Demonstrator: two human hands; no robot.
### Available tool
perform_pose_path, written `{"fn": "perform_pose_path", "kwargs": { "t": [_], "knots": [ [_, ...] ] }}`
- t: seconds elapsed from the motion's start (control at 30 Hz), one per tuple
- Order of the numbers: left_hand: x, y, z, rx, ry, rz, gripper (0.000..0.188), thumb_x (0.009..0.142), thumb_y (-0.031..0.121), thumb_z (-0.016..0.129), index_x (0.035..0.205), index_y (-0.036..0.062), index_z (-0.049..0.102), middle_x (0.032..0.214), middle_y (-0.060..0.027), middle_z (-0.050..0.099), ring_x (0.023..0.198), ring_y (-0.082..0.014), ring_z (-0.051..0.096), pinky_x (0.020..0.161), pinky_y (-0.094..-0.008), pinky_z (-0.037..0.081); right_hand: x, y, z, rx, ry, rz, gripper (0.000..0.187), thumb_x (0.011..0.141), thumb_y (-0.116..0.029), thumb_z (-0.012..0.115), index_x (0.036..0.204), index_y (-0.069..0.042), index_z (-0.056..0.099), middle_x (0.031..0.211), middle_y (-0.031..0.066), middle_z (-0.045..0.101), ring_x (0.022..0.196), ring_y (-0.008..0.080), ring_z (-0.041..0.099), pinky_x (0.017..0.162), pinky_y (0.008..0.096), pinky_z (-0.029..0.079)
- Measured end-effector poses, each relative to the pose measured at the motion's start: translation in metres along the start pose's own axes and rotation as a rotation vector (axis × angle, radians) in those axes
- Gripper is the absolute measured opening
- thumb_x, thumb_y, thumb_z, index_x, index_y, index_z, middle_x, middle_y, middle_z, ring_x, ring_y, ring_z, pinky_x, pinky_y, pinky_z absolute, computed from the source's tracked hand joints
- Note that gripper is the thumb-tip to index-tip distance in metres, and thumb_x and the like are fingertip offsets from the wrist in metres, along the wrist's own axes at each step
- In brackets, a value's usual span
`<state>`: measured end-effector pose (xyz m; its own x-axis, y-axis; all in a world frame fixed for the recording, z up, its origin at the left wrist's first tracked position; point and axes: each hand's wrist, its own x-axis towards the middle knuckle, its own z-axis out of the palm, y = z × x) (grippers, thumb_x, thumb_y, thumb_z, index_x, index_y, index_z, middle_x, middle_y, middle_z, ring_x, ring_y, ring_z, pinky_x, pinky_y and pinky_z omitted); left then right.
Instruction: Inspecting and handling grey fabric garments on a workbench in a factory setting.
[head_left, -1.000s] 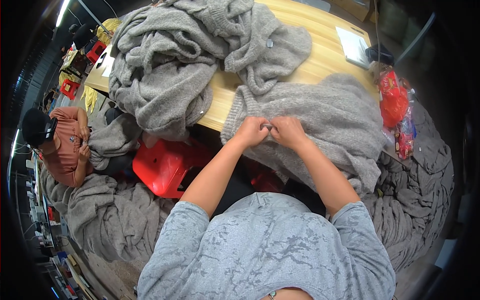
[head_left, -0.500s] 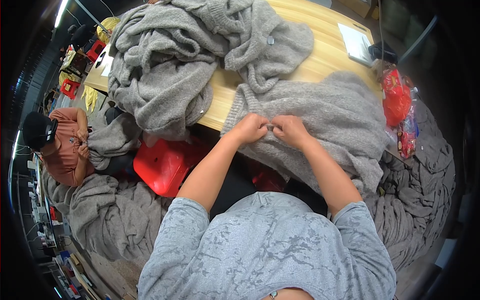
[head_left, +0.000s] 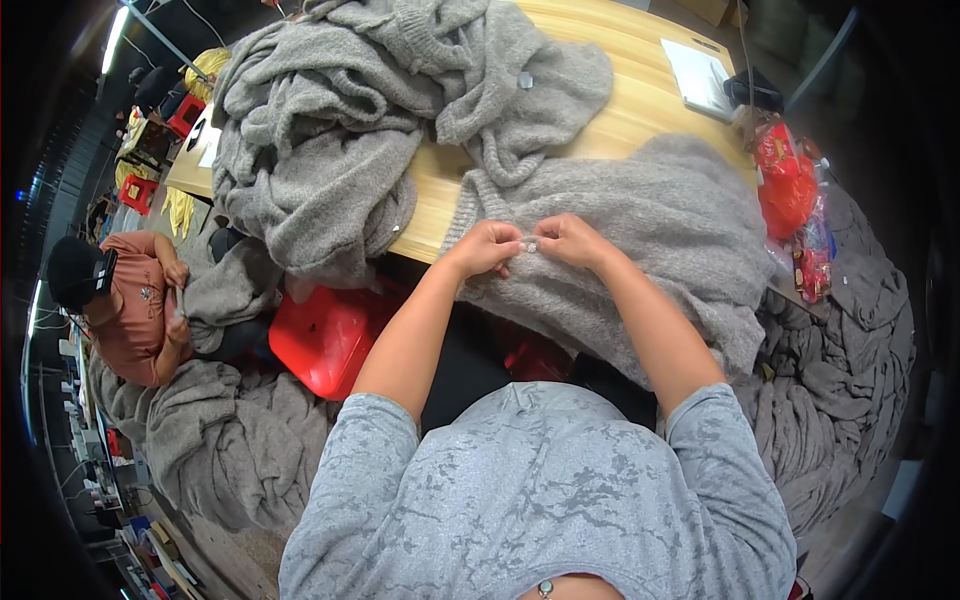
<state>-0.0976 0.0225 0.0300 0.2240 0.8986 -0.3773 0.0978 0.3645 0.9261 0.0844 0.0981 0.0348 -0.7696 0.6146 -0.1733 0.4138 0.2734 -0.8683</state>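
Knit lies over near edge of tabletop. Left hand and right hand, nearly together, pinch knit beside small pale bit. Step in hand: apparently working that spot; next move likely calls for steady fingertip grip.

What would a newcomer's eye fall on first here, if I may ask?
First, the heaped grey knitwear at upper left on the table, then the bright red stool lower down. At centre, the left hand and right hand touch a grey knitted garment.
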Motion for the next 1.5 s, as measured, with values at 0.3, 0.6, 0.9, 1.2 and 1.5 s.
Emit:
{"fn": "perform_pose_path", "kwargs": {
  "t": [0.3, 0.6, 0.9, 1.2, 1.5],
  "knots": [
    [-0.004, -0.002, 0.008, -0.033, 0.058, 0.061, 0.010, 0.087, 0.016, 0.054, 0.084, 0.0054, 0.053, 0.059, 0.0038, 0.046, 0.045, -0.0027, 0.042, 0.050, -0.0244, 0.050, -0.008, 0.002, 0.007, -0.087, 0.066, -0.099, 0.012, 0.075, -0.012, 0.058, 0.080, -0.001, 0.059, 0.063, 0.0019, 0.053, 0.060, 0.0070, 0.045, 0.055, 0.0267, 0.038],
    [-0.002, -0.001, 0.014, 0.023, 0.148, 0.000, 0.013, 0.087, 0.018, 0.052, 0.081, 0.0065, 0.052, 0.059, 0.0042, 0.042, 0.047, -0.0052, 0.040, 0.047, -0.0247, 0.047, -0.013, -0.008, 0.018, -0.317, 0.180, -0.140, 0.025, 0.071, -0.026, 0.068, 0.077, -0.005, 0.056, 0.071, 0.0134, 0.059, 0.066, 0.0304, 0.056, 0.059, 0.0394, 0.042],
    [-0.004, -0.009, 0.019, 0.158, 0.254, 0.076, 0.012, 0.088, 0.017, 0.050, 0.082, 0.0077, 0.051, 0.066, 0.0055, 0.044, 0.056, -0.0024, 0.042, 0.045, -0.0214, 0.045, -0.082, -0.016, -0.009, -0.532, 0.307, 0.057, 0.022, 0.066, -0.021, 0.068, 0.077, -0.004, 0.059, 0.073, 0.0149, 0.060, 0.071, 0.0341, 0.057, 0.062, 0.0416, 0.044],
    [-0.001, 0.032, 0.070, 0.891, 0.456, 0.462, 0.028, 0.067, -0.002, 0.051, 0.094, 0.0031, 0.057, 0.097, -0.0141, 0.055, 0.091, -0.0305, 0.055, 0.078, -0.0378, 0.044, -0.120, 0.026, -0.019, 0.094, 0.462, 0.167, 0.015, 0.076, -0.016, 0.062, 0.075, -0.002, 0.058, 0.056, 0.0007, 0.050, 0.053, 0.0071, 0.044, 0.049, 0.0264, 0.036],
    [0.014, 0.043, 0.087, 1.002, 0.239, 0.322, 0.017, 0.073, 0.010, 0.060, 0.086, -0.0004, 0.061, 0.085, -0.0169, 0.060, 0.086, -0.0342, 0.056, 0.074, -0.0392, 0.045, -0.108, 0.014, -0.004, -0.176, 0.696, -0.045, 0.023, 0.073, -0.021, 0.063, 0.085, -0.001, 0.060, 0.077, 0.0123, 0.060, 0.069, 0.0269, 0.058, 0.064, 0.0356, 0.045]
  ]
}}
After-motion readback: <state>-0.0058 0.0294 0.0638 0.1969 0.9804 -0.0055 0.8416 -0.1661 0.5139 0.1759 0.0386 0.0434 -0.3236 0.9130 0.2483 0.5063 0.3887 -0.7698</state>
